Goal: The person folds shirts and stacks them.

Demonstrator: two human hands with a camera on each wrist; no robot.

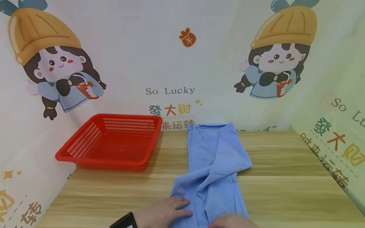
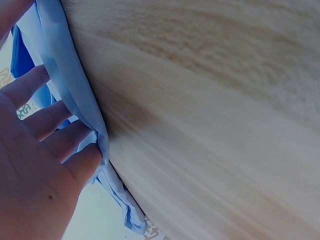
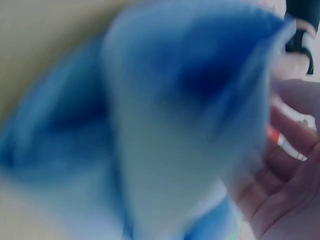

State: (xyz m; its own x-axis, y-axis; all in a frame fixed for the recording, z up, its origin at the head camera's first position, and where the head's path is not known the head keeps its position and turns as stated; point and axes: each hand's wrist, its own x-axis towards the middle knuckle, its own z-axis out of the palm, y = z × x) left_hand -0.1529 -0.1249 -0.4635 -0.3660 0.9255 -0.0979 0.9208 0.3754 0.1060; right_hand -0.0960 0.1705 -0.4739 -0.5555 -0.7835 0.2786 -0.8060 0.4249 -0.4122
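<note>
A light blue garment (image 1: 218, 148) lies lengthwise on the table, folded into a narrow strip with a twisted fold across its middle. My left hand (image 1: 165, 211) rests on its near left edge, fingers spread and fairly straight. In the left wrist view, the fingertips of the left hand (image 2: 45, 150) touch the garment's edge (image 2: 75, 75). The bottom border of the head view cuts off my right hand (image 1: 232, 221), which is over the near end of the garment. In the right wrist view, the right hand (image 3: 285, 175) holds a raised, blurred flap of the garment (image 3: 175, 125) that hides its fingertips.
A red plastic basket (image 1: 148, 158) with slotted sides stands at the back left of the wooden table (image 1: 285, 190). A printed cloth backdrop (image 1: 216, 63) rises behind the table and along both sides. A black band (image 1: 125, 221) is around the left wrist.
</note>
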